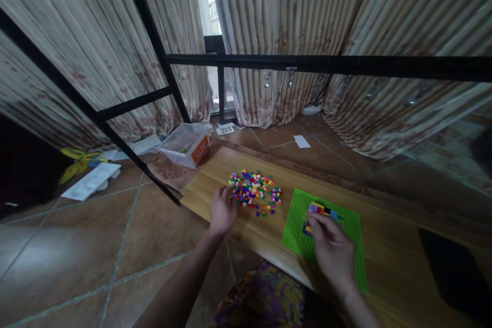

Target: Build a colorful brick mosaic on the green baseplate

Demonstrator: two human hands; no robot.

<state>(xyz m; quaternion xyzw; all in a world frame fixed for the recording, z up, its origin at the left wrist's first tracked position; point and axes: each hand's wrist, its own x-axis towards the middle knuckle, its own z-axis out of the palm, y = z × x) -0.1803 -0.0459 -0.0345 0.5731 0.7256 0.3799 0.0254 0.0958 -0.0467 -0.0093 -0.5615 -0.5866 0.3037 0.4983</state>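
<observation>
Have loose toy bricks spread in a pile on the wooden table, left of the green baseplate. Left hand at the pile's left edge, fingers curled; can't tell if grasping a brick, fingertips too small and blurred. Right hand over the baseplate, thumb and fingertips drawn nearly together at the left end of the multicolour brick row; can't tell if pinching a loose brick or just touching the row. Also see a brick cluster on the plate, partly covered by the right hand.

Risks: could press a brick down off the studs, with fingers blocking the view. Could bump the row with the right hand when lifting. Could slide the baseplate by pushing sideways. Could sweep stray bricks over the near edge onto the tiled floor with a careless left-hand rake.
</observation>
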